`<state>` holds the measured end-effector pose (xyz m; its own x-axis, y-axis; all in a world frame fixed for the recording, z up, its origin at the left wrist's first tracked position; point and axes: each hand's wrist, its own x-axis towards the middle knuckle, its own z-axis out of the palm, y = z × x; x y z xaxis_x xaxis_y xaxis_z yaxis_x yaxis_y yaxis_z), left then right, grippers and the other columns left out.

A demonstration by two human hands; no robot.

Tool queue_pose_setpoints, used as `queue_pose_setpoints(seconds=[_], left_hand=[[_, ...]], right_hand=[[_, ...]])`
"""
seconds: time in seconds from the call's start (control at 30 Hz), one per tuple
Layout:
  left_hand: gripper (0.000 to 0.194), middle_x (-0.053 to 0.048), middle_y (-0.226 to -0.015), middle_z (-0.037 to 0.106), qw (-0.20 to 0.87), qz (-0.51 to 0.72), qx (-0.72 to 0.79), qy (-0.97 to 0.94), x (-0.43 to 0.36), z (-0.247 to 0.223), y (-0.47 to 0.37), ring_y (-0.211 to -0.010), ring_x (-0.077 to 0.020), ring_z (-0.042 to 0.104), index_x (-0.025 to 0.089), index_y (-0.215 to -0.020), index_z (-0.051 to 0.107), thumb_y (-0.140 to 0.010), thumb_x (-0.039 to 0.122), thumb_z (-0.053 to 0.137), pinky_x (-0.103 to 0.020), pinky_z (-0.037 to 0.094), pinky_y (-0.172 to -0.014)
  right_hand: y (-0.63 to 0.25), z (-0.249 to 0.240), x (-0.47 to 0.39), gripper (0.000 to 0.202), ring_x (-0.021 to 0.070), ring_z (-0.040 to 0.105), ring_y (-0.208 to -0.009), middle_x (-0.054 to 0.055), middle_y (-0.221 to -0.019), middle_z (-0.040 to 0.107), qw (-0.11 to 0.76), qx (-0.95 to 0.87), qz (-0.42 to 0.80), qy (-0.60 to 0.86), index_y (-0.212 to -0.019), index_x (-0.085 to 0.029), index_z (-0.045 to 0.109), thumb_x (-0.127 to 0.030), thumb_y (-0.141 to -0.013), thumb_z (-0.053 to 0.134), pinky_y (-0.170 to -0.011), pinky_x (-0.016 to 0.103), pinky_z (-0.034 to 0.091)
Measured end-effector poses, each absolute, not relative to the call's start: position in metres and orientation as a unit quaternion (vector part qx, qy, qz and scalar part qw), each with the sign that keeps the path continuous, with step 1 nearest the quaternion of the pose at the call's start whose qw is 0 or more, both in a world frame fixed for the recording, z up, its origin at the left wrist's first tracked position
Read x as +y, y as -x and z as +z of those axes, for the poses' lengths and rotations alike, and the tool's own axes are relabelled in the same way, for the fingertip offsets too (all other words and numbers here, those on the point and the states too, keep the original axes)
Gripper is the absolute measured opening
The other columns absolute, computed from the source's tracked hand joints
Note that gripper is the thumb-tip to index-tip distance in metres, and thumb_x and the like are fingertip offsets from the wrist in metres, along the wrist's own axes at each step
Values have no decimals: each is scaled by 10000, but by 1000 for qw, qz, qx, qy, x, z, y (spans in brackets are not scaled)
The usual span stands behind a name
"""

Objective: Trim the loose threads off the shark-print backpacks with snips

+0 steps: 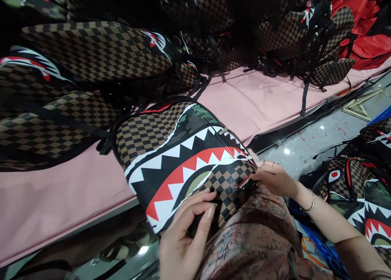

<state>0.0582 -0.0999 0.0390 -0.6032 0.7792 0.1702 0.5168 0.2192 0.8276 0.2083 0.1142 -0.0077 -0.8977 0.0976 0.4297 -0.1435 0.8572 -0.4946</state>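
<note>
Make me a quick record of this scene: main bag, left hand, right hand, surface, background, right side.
Main bag: checked shark-mouth bag, partly on the pink surface, overhanging its near edge
Left hand: left hand, fingers curled over the lower checked area; contact unclear
Right hand: right hand, at the bag's right edge, bracelet on wrist
Surface: pink surface
Background: checked bags; red material at upper right
Right side: another shark-mouth bag, beyond the forearm

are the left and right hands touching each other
Apart: the head view shows the checkered end of the shark-mouth bag between left hand and right hand.
</note>
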Motion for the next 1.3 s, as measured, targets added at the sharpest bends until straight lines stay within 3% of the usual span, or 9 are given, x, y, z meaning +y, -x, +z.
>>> queue_pose_setpoints(seconds=[0.17,0.33,0.5,1.0,1.2,1.3], left_hand=[[226,-77,-1098,606,74,372,744,-550,-89,39,-54,-1000,-222,571,216,-1038,561,-817,221,515,-393,452,-878],[288,-70,-1008,620,17,257,676,-691,-69,38,-41,-884,-201,567,196,-1111,540,-842,156,445,-349,434,-773],[248,3,-730,604,-36,229,616,-753,-51,39,-36,-630,-129,498,203,-832,617,-873,140,380,-317,361,-692],[241,40,-580,513,-79,266,624,-731,-50,32,-43,-543,-98,392,172,-648,541,-857,131,429,-292,339,-674],[172,16,-640,568,-65,288,613,-732,-53,30,-43,-578,-113,453,169,-732,575,-837,123,447,-319,358,-669],[141,-10,-726,606,-22,332,617,-713,-59,36,-44,-638,-125,506,167,-817,587,-813,94,466,-324,383,-682]], right_hand=[[-229,-21,90,221,168,554,-732,56,-807,606,289,-907,292,91,-1069,-198,523,-171,-865,444,-655,306,455],[-245,-22,54,244,168,564,-692,70,-815,601,283,-879,320,210,-1072,-190,514,-169,-830,493,-584,279,460],[-241,-20,32,214,166,574,-655,59,-783,613,285,-882,293,236,-1029,-195,513,-201,-816,528,-564,270,457],[-220,-5,2,165,206,595,-688,80,-782,631,261,-902,201,279,-1008,-168,482,-222,-854,456,-578,301,442],[-214,-4,3,164,204,586,-668,80,-759,619,240,-909,191,283,-994,-161,504,-224,-872,414,-555,293,421],[-216,-5,7,149,180,579,-677,68,-769,619,261,-890,252,276,-975,-171,522,-212,-869,425,-571,275,427]])
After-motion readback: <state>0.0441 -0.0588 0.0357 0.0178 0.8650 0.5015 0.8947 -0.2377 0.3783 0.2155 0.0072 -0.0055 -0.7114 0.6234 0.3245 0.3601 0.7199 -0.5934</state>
